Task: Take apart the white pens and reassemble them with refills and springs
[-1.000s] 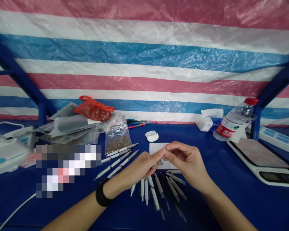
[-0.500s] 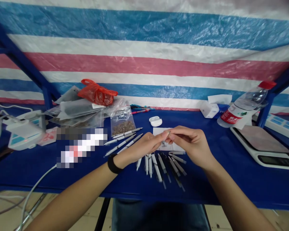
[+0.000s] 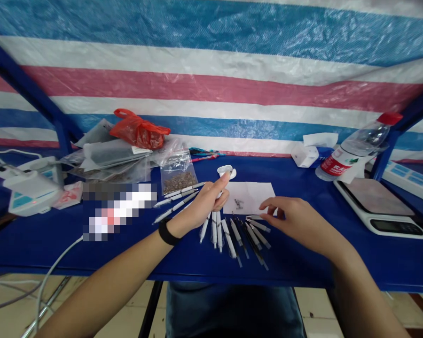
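Observation:
My left hand (image 3: 205,203) hovers over the blue table (image 3: 303,253) with thumb and forefinger pinched together and pointing up; whatever is between them is too small to make out. My right hand (image 3: 296,219) is lower and open, its fingertips reaching the right end of a row of several white and grey pen parts (image 3: 232,234) laid side by side. Behind that row lies a white sheet of paper (image 3: 254,192) with a few tiny metal pieces (image 3: 238,203) on it. A few assembled pens (image 3: 176,203) lie to the left of my left hand.
A clear bag of small brown parts (image 3: 178,174), plastic bags (image 3: 105,157) and a red bag (image 3: 139,131) sit at the back left. A white earbud case (image 3: 223,170), tissue pack (image 3: 305,155), water bottle (image 3: 356,148) and scale (image 3: 377,206) are nearby. A power strip (image 3: 30,190) stands far left.
My hands have parted: the right hand left the pinch and dropped to the pen parts, while the left hand kept its pinch and drew left. The view tilted down.

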Action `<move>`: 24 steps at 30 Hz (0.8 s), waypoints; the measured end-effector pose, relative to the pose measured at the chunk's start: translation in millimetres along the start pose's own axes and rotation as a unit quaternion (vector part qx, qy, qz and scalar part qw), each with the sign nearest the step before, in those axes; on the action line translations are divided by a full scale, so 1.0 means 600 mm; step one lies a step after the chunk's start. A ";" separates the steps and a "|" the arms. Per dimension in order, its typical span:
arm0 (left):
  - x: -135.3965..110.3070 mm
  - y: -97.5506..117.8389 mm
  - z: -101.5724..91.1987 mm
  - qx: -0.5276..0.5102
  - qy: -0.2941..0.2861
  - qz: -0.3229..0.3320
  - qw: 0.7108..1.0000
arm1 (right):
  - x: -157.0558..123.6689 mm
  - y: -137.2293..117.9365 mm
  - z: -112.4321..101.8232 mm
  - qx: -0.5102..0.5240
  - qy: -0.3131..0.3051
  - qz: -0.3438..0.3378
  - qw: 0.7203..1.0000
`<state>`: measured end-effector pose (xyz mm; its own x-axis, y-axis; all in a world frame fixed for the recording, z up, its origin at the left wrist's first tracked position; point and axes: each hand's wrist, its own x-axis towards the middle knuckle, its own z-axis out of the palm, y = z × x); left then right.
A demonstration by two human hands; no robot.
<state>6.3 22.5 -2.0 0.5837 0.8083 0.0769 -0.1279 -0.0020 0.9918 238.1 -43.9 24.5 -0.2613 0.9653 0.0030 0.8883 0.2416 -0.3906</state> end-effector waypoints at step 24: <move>-0.013 -0.002 0.027 -0.055 -0.093 -0.054 0.993 | 0.101 -0.048 -0.030 0.604 0.136 -0.049 0.784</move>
<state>14.8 6.8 -2.0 0.7350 0.6780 -0.0024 -0.1371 0.1521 0.9788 203.2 9.6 52.3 -0.0689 0.9732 0.2192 -0.1790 0.2041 -0.9625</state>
